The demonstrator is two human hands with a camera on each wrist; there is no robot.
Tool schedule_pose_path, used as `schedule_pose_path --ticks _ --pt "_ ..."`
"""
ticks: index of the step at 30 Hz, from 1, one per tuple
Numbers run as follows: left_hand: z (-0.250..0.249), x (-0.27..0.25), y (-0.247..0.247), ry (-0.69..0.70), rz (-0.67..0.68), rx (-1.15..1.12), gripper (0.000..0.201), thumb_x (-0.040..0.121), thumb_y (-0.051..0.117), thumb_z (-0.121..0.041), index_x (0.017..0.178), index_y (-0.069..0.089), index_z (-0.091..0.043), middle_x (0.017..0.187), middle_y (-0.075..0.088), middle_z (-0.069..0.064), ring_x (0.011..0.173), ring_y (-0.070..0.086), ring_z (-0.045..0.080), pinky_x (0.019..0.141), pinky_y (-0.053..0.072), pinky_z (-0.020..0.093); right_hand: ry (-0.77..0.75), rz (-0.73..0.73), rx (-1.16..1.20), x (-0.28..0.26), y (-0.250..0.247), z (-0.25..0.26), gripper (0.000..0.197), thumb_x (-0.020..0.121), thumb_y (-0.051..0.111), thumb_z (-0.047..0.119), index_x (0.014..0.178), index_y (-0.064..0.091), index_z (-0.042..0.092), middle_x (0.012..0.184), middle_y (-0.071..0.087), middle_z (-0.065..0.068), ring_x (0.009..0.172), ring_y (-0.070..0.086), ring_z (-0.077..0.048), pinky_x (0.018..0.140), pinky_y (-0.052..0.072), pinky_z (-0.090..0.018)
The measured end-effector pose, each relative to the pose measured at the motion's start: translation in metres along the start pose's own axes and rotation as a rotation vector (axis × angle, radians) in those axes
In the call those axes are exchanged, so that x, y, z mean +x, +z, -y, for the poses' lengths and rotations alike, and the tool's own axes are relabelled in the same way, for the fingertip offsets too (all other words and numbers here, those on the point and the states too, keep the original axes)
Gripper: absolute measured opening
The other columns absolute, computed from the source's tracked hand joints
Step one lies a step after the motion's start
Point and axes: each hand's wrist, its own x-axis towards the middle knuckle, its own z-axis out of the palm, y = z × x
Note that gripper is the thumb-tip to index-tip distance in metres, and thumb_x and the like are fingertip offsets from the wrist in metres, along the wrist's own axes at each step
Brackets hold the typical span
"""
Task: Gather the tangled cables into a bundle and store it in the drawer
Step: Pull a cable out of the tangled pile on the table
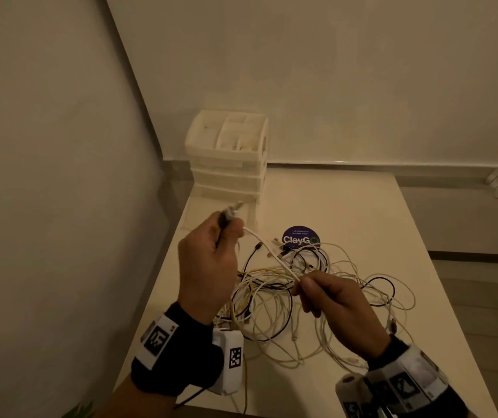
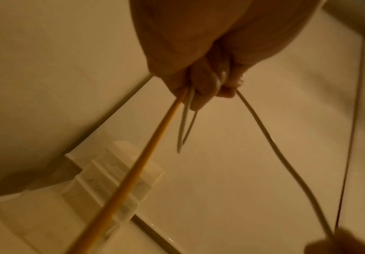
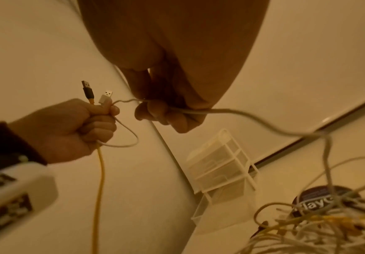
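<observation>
White and yellow cable ends gathered, tangle still loose

Left hand [image 1: 208,260] grips the plug ends of a yellow cable [image 3: 100,171] and a white cable [image 1: 269,251]; right hand [image 1: 332,300] pinches that white cable further along. Most cables [image 1: 317,291] lie on the bench [image 1: 362,212], drawer unit [image 1: 229,158] at 11 o'clock (pulling hard could cinch knots or drag the heap off)

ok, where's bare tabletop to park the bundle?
Bare white tabletop lies behind the purple round sticker, right of the white plastic drawer unit. Another strip runs along the near edge in front of the tangled cables. The middle is crowded by cables and both hands.
</observation>
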Motion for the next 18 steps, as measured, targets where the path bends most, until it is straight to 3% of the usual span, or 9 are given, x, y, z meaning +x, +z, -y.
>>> schedule_pose_path --ticks 4,6,8,10,12,14,16,18 --pt "0.021 0.017 -0.022 -0.222 -0.249 -0.168 0.034 0.084 0.057 -0.053 0.065 0.065 -0.025 0.044 0.042 -0.009 0.044 0.033 0.019 0.051 0.033 0.039 -0.002 -0.007 -0.214 -0.005 0.001 -0.017 0.03 0.097 0.048 0.038 0.077 0.066 0.025 0.059 0.054 0.01 0.055 0.051 -0.006 0.056 0.038 -0.013" --pt "0.018 0.017 -0.028 -0.184 -0.277 -0.09 0.028 0.086 0.063 -0.044 0.066 0.066 -0.025 0.049 0.047 -0.01 0.048 0.039 0.019 0.052 0.038 0.038 0.035 -0.003 -0.226 -0.009 0.001 -0.025 0.028 0.098 0.052 0.027 0.074 0.064 0.024 0.057 0.052 0.014 0.053 0.047 -0.005 0.055 0.035 -0.014" --pt "0.008 0.009 -0.024 -0.096 -0.244 -0.021 0.006 0.09 0.066 -0.025 0.091 0.071 -0.023 0.059 0.055 -0.012 0.052 0.044 0.009 0.054 0.043 0.023 0.088 -0.029 -0.209 -0.01 0.002 -0.027 0.03 0.097 0.053 0.021 0.069 0.063 0.021 0.055 0.051 0.013 0.052 0.044 -0.005 0.055 0.033 -0.016" --pt "0.0 -0.004 -0.013 -0.078 -0.137 -0.025 0.019 0.09 0.064 -0.014 0.108 0.07 -0.019 0.051 0.051 -0.015 0.045 0.039 0.003 0.048 0.035 0.013 0.115 -0.075 -0.161 -0.004 0.005 -0.021 0.034 0.095 0.056 0.031 0.064 0.06 0.02 0.054 0.048 0.007 0.051 0.04 -0.005 0.054 0.033 -0.018" --pt "-0.007 -0.017 0.0 -0.109 0.113 -0.088 0.021 0.09 0.066 -0.017 0.107 0.071 -0.027 0.054 0.06 -0.013 0.046 0.045 0.003 0.046 0.039 0.022 0.097 -0.094 -0.114 0.003 0.006 -0.005 0.037 0.085 0.051 0.045 0.062 0.059 0.017 0.054 0.046 0.002 0.051 0.038 -0.006 0.054 0.033 -0.021" --pt "-0.012 -0.026 0.011 -0.09 0.337 -0.061 0.015 0.09 0.066 -0.025 0.099 0.072 -0.035 0.079 0.072 -0.006 0.066 0.065 0.01 0.064 0.054 0.034 0.048 -0.093 -0.034 0.013 0.006 0.013 0.037 0.082 0.051 0.043 0.062 0.059 0.013 0.055 0.046 0.0 0.052 0.039 -0.007 0.054 0.033 -0.023" --pt "-0.011 -0.031 0.02 -0.006 0.432 -0.032 0.013 0.093 0.063 -0.025 0.101 0.073 -0.027 0.083 0.073 -0.01 0.077 0.067 0.005 0.07 0.054 0.023 0.024 -0.07 0.077 0.022 0.004 0.029 0.035 0.086 0.054 0.032 0.068 0.063 0.003 0.055 0.045 -0.002 0.05 0.037 -0.008 0.051 0.03 -0.022" --pt "-0.008 -0.028 0.025 0.082 0.411 0.02 0.012 0.095 0.059 -0.024 0.089 0.069 -0.021 0.069 0.064 -0.013 0.063 0.06 0.003 0.058 0.044 0.016 0.049 -0.035 0.196 0.028 -0.001 0.038 0.036 0.088 0.054 0.027 0.072 0.063 -0.003 0.054 0.038 -0.008 0.049 0.031 -0.013 0.049 0.026 -0.023"
